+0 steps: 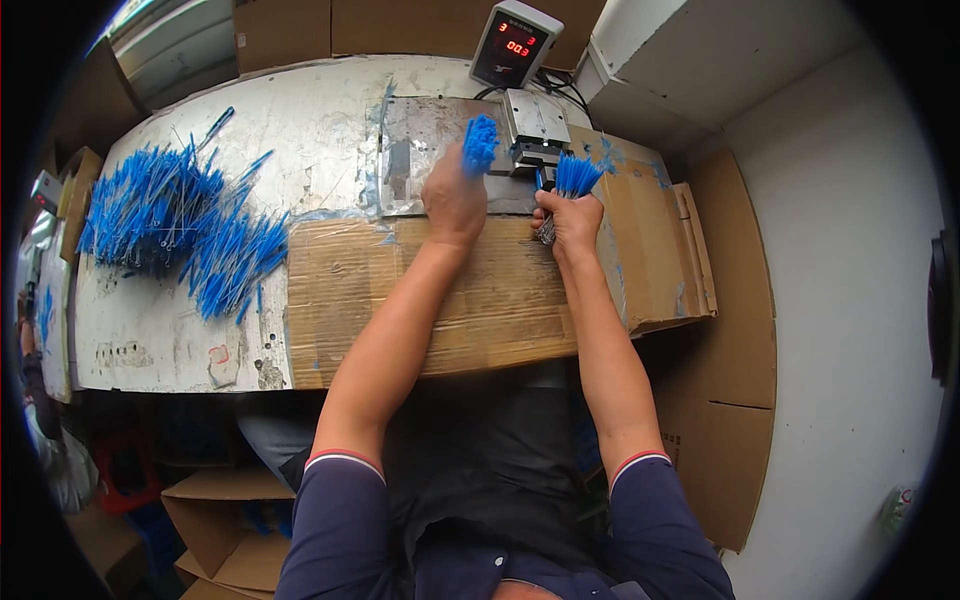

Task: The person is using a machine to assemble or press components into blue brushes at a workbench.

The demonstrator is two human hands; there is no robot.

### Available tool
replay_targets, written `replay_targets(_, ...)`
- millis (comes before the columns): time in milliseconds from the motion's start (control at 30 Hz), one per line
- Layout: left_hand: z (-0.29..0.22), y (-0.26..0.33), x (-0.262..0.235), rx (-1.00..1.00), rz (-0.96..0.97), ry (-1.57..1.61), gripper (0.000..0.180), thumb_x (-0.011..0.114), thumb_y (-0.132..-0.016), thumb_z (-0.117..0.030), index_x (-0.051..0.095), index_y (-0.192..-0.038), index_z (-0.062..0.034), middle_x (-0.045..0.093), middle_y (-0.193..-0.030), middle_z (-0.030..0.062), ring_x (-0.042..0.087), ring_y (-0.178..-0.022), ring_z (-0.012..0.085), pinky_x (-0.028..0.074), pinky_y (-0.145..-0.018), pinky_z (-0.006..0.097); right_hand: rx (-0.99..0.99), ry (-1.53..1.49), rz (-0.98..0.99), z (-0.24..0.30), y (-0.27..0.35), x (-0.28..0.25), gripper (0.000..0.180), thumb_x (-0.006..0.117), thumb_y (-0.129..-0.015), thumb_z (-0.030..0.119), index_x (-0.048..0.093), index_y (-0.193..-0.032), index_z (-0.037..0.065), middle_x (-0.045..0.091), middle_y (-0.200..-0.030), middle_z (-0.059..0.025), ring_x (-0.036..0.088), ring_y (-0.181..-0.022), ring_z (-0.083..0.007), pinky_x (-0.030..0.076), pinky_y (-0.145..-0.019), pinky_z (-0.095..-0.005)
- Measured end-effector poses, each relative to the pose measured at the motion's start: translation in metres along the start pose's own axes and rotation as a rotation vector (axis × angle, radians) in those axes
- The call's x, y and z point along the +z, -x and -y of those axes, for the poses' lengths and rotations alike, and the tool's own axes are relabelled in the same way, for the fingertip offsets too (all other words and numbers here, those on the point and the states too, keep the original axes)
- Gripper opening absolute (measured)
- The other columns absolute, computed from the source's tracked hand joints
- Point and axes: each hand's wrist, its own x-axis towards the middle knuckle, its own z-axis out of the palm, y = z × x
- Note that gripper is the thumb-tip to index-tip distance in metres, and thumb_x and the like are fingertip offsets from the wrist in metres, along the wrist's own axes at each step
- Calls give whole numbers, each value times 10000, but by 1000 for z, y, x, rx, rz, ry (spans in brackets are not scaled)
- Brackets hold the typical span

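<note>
Blue-tipped wires (577, 176) sit bunched in left hand (457, 205) and right hand (573, 222), both closed round them, probably to keep loose strands aligned.

Blue-and-silver heap (150, 212) left of brown cardboard mat (345, 300)
Above the mat, two bundles (481, 142) are bright blue and a white-framed display (512, 46) glows red; below it, navy sleeves (335, 525) have red-and-white striped cuffs (340, 454).

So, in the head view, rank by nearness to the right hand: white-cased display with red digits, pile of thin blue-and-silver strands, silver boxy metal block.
1. Metal block: just beyond the right hand, slightly left.
2. Display: beyond the block.
3. Pile: far over on the left.
</note>
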Motion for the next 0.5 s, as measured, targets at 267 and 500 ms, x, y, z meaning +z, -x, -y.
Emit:
replay_targets(267, 2, 6, 4, 195, 230, -200, 236, 590, -791, 39, 617, -1001, -65, 655, -867, 178, 632, -852, 401, 490, -757, 511, 139, -266, 53, 3, 6, -7, 102, 745, -834, 24, 658, -855, -24, 675, -756, -109, 693, -614, -232, 616, -510, -371)
replay_targets(500, 0, 2, 5, 218, 284, -225, 199, 603, -788, 24, 602, -973, -48, 652, -867, 182, 640, -875, 393, 499, -774, 502, 129, -296, -1, -2, 6, -14, 121, 765, -815, -21, 662, -874, 0, 694, -793, -119, 709, -643, -254, 631, -553, -395)
